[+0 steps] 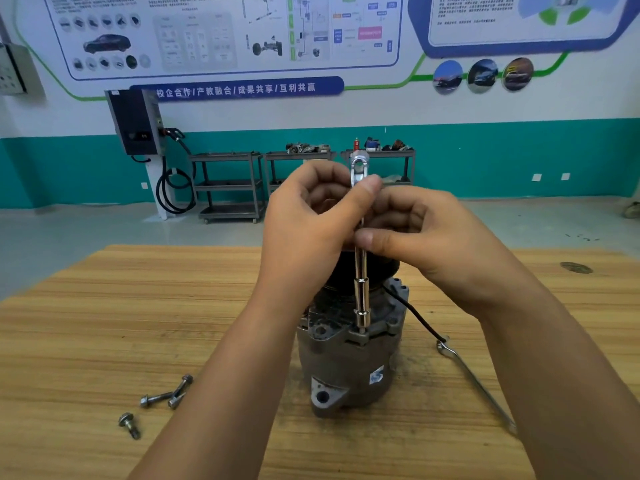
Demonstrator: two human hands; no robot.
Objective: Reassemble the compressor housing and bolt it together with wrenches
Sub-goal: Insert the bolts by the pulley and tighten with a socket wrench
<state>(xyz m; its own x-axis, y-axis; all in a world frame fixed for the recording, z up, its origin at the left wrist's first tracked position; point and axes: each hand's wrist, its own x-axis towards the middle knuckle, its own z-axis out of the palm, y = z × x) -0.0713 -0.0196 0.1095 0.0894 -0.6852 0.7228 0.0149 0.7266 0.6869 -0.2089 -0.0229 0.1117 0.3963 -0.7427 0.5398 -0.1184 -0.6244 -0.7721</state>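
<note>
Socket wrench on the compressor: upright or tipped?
Upright. The socket wrench stands near vertical, its socket end down on the top flange of the compressor housing; left hand and right hand grip its shaft.

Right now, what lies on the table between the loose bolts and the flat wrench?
In the head view, the compressor housing stands upright between the loose bolts on its left and the flat wrench on its right.

Table (69,323) free far left, loose bolts (162,398) front-left, compressor housing (346,362) and upright socket wrench (361,299) centre, spanner (478,382) right, probably lying flat.
</note>
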